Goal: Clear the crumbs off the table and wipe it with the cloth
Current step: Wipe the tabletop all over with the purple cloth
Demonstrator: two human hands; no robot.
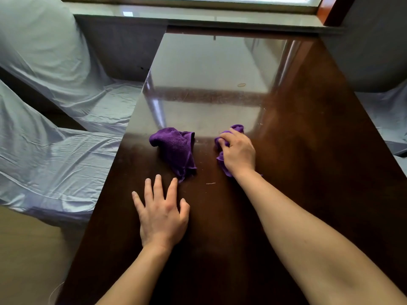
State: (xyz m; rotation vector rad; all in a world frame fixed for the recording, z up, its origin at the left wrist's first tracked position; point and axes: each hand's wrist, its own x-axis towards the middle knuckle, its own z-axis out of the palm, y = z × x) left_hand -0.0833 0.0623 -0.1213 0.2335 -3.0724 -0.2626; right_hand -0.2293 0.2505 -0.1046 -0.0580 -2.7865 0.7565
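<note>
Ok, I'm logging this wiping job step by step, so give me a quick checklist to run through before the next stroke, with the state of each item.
1. Right hand grips a purple cloth bunched on the table: ok.
2. Left hand rests open and flat on the table, holding nothing: ok.
3. Second purple cloth lies loose and crumpled just beyond the left fingertips: ok.
4. Crumbs cleared: not ok, a pale sliver and small specks lie between the cloths.
5. Far half of the table clean: cannot tell, window glare hides it.

I see a dining booth: a dark glossy table (308,150) between sheet-covered seats (55,150), under a window sill (198,16).
</note>
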